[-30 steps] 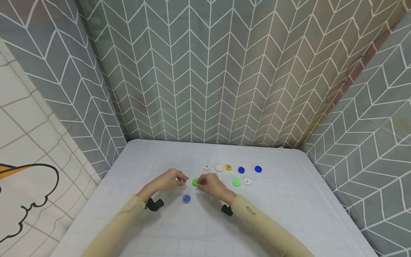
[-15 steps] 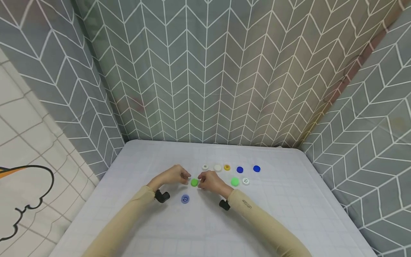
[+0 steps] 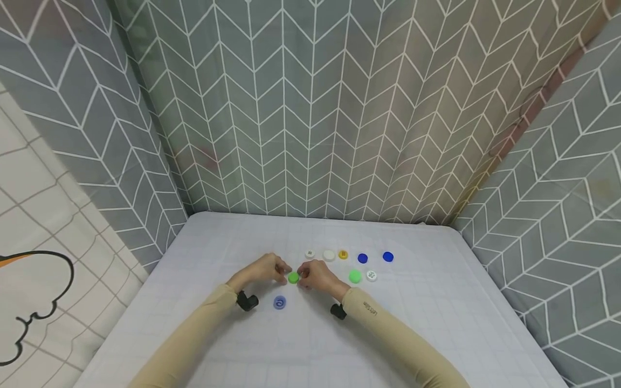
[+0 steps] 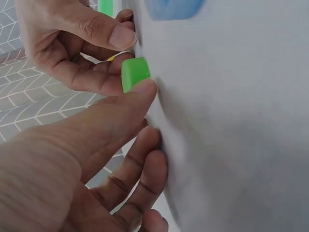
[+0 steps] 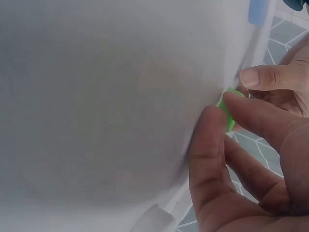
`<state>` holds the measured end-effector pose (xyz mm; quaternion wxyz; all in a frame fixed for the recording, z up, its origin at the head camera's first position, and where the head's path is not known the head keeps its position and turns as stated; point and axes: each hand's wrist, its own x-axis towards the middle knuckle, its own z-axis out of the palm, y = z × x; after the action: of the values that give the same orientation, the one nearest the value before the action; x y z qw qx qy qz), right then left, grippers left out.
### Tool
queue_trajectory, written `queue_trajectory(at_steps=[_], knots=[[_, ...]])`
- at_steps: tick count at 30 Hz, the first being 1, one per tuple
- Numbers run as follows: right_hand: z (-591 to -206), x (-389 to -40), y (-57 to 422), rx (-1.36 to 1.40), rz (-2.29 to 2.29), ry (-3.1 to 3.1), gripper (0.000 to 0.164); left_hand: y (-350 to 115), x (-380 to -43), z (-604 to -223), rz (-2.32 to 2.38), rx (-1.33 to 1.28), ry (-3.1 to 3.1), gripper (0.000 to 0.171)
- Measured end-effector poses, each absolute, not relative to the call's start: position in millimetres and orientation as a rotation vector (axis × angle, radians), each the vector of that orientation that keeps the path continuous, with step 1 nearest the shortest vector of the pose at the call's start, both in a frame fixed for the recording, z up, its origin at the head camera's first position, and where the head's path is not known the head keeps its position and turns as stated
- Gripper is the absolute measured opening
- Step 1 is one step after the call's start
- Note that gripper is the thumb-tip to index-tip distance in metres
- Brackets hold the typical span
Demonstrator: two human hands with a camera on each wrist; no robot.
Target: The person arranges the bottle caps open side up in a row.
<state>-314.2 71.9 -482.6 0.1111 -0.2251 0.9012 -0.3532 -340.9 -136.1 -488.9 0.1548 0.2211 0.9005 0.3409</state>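
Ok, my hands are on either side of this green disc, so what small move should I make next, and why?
I'd probably bring the fingertips of your left hand and right hand gently inward to steady the green disc: it sits between them, right by both hands' fingertips, yet neither hand clearly pinches it.
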Motion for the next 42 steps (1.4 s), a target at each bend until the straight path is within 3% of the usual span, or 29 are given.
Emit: queue_trajectory(at_steps=[31,42], knots=[[-488.5,-322.0,78.3,-0.664,-1.142,2.579,0.024,-134.3,-339.3,-498.4,1.147,0.674,2.578,0.026],[-451.0,-316.1,92.2,-0.702,-1.277,2.604,0.027,-130.7,-335.2,-468.1,1.254,0.779,2.661,0.031]])
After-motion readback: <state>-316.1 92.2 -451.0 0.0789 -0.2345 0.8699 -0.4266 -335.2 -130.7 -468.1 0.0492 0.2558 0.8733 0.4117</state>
